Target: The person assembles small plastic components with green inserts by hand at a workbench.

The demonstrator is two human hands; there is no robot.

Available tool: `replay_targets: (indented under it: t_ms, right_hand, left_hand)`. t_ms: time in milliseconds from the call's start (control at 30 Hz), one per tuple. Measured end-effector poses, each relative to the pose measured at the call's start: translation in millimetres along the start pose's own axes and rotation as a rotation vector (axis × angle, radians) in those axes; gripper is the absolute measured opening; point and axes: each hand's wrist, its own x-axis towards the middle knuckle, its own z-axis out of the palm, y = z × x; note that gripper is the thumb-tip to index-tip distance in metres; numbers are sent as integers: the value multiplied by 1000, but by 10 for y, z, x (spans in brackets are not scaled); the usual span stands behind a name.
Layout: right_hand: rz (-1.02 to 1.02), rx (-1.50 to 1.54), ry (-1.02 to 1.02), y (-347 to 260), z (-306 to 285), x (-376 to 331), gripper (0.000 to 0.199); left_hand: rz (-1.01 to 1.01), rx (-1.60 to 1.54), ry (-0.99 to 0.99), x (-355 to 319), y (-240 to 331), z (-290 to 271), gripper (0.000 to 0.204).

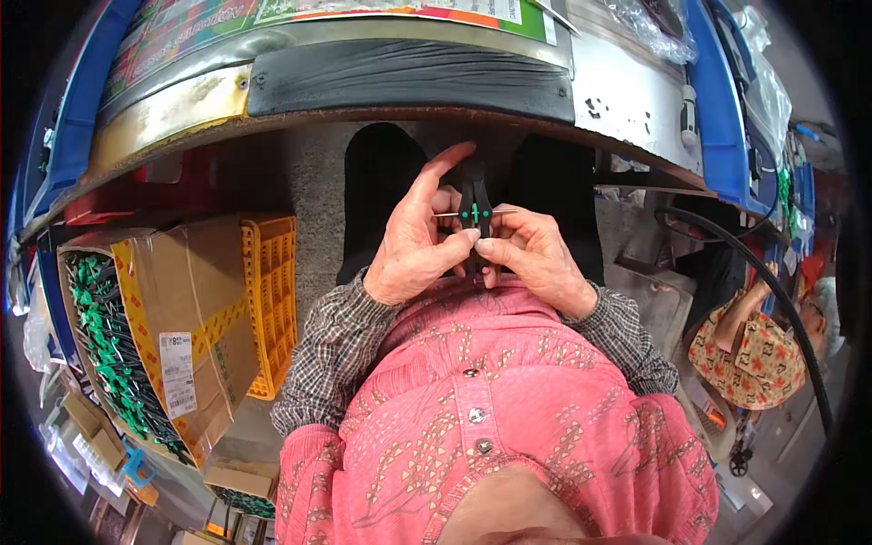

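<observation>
Both hands meet just below a worktable's edge, over my lap. My left hand [420, 238] and my right hand [531, 257] pinch a small black part [475, 211] with green marks between thumbs and fingertips. A thin metal pin [450, 214] sticks out sideways through the part. My left index finger is raised above it. Checked sleeves cover both forearms, and a pink patterned garment fills the lower middle.
A worn metal-edged worktable [636, 95] with a black pad [409, 77] curves across the top. At the left stand a yellow plastic crate [271, 291] and a cardboard box [186, 313] beside many black-and-green parts [113, 350]. A black hose [781, 300] and another person [754, 350] are at the right.
</observation>
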Motion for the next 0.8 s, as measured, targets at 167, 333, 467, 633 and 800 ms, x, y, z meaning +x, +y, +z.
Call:
replay_targets:
  t_ms: [167, 333, 467, 633, 800]
  right_hand:
    - [0, -37, -8, -25, 8, -3, 16]
    - [15, -33, 11, -29, 38, -14, 16]
    - [9, -56, 29, -41, 47, -27, 16]
    - [11, -39, 37, -26, 42, -50, 15]
    - [-6, -30, 31, -30, 42, -51, 15]
  left_hand:
    - [23, -7, 52, -19, -27, 45, 78]
    - [38, 37, 81, -15, -14, 84, 76]
    - [65, 55, 74, -17, -27, 102, 75]
    - [168, 82, 103, -10, -129, 106, 72]
    - [148, 68, 108, -5, -127, 110, 73]
